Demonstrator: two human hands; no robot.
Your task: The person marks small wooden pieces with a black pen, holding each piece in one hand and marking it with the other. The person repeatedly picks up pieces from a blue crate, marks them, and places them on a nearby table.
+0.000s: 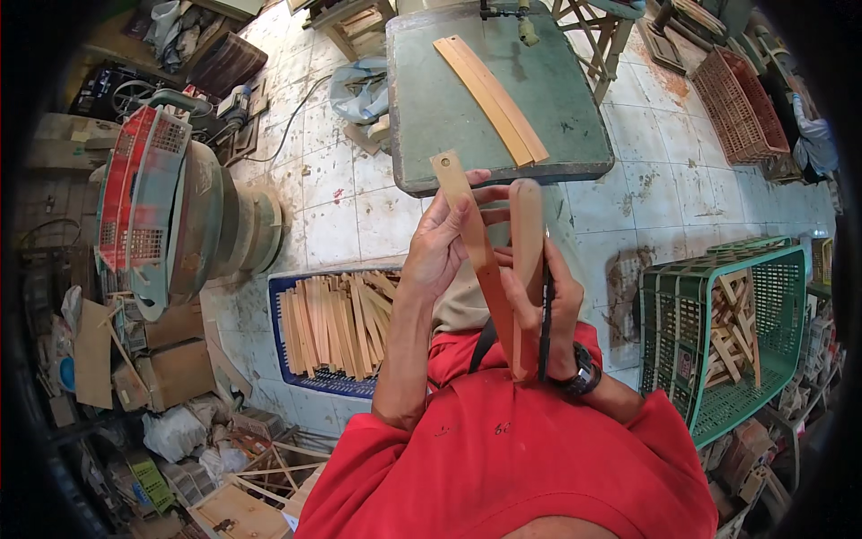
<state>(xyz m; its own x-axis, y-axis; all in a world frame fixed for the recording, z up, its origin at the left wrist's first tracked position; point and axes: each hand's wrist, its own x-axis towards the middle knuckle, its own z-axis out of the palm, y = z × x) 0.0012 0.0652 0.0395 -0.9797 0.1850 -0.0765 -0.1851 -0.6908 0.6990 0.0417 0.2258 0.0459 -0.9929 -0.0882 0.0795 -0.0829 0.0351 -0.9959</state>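
Note:
My left hand [439,239] pinches a flat wooden slat [475,246] between thumb and fingers. That slat has a round hole near its squared upper end. Another wooden slat [526,232], rounded at the top, stands almost parallel beside it in my right hand [560,290], whose thumb lies across its face. A narrow black strip [544,323] runs along this second slat under the same hand; I cannot tell what it is. Both slats are held before my red shirt, their lower ends close to it. Beyond my hands, two wooden slats [488,101] lie side by side on a green-topped table [572,128].
A blue plastic crate [276,323] full of slats sits on the tiled floor at left. The green plastic crate [754,411] at right holds short wooden pieces. A red plastic basket [128,195] leans at far left by a round machine base [202,215]. A valve [527,30] overhangs the table.

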